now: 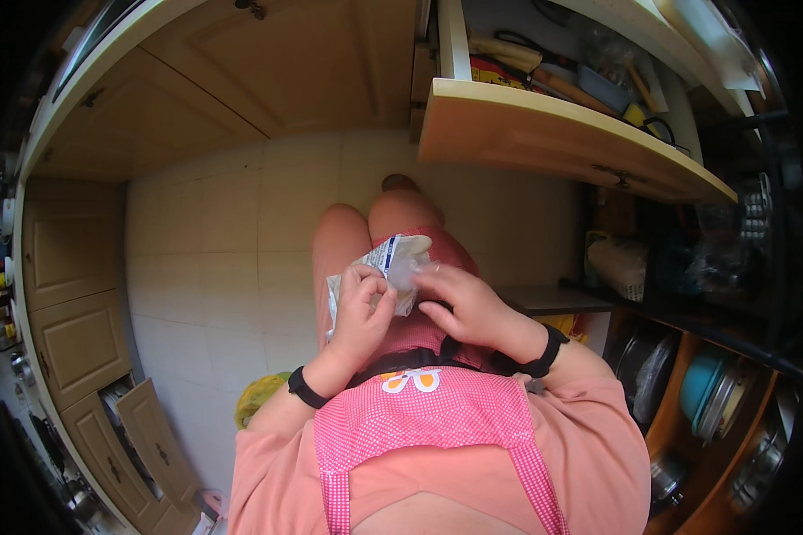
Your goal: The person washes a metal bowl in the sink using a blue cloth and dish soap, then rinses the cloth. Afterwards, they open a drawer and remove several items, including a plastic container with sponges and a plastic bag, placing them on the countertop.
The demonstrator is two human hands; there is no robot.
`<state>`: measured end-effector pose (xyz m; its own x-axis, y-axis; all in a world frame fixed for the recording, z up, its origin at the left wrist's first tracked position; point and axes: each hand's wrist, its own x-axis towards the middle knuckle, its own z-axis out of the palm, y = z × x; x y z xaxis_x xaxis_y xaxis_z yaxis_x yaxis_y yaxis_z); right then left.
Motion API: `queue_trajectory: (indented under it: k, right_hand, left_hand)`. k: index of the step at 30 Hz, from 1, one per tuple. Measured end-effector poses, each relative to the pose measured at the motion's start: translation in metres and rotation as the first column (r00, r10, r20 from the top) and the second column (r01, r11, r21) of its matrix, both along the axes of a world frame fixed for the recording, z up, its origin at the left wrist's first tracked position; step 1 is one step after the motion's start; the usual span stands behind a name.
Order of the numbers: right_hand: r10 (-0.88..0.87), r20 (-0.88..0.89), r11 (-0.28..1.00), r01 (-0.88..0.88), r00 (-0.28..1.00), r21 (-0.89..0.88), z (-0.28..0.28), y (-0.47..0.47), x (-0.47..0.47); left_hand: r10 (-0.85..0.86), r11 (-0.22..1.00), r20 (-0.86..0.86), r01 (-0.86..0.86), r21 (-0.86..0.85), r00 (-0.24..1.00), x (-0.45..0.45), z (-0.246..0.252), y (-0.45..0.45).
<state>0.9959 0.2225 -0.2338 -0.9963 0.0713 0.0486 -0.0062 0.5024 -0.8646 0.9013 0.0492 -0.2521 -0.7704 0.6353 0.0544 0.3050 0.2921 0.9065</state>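
A crumpled clear plastic bag (408, 257) with printed writing and a blue stripe lies over my lap, above the pink checked apron (428, 414). My left hand (363, 309) pinches the bag's near left part between thumb and fingers. Beside the bag's right side is my right hand (460, 302), its thumb and fingers apart and the fingertips blurred at the plastic; whether they grip it I cannot tell. What the bag holds is not clear. Both wrists wear black bands.
An open drawer (562, 134) with scissors and other utensils juts out at the upper right. Wooden cabinets (73, 247) line the left, one lower door ajar. On the right, a rack (692, 341) holds basins and pans. A yellow-green bag (261, 398) sits by my left elbow.
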Motion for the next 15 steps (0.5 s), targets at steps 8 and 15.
queue_trajectory:
  k: [8, 15]
  right_hand:
    - [0.522, 0.016, 0.822, -0.508, 0.853, 0.257, -0.004, 0.005, -0.027]
    - [0.358, -0.130, 0.933, -0.348, 0.925, 0.091, -0.013, -0.013, -0.038]
  left_hand:
    - [-0.168, 0.982, -0.053, 0.172, 0.073, 0.984, -0.001, 0.022, 0.000]
    - [-0.345, 0.937, -0.249, 0.349, -0.029, 0.905, -0.015, 0.042, -0.005]
